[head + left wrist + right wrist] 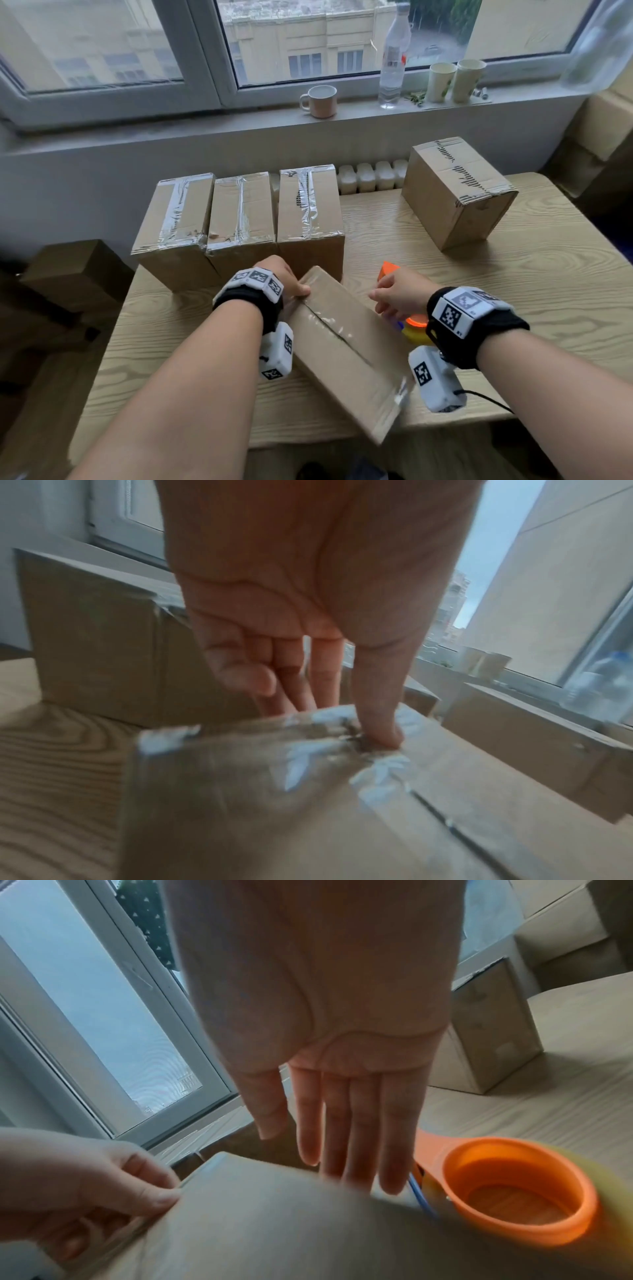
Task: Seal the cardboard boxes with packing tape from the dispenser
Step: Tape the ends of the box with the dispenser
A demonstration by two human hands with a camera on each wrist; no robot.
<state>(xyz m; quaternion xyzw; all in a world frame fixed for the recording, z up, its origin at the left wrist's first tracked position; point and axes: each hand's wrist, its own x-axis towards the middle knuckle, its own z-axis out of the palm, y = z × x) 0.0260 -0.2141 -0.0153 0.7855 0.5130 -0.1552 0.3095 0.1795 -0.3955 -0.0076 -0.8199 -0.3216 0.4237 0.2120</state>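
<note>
A long cardboard box (346, 356) lies diagonally on the wooden table (531, 291) in front of me, with clear tape (377, 772) along its top seam. My left hand (287, 281) grips the box's far left end: the thumb (380, 723) presses the tape at the edge and the fingers curl down the end face. My right hand (394, 294) is at the box's right side with straight fingers (356, 1137) touching its far edge. The orange and yellow tape dispenser (514, 1191) lies on the table just right of the box, partly hidden under my right hand in the head view.
Three taped boxes (239, 219) stand in a row behind the box. A fourth box (459, 192) sits at the back right. A mug (320, 101), a bottle (394, 58) and paper cups (455, 80) are on the windowsill. More cartons (68, 274) stand left of the table.
</note>
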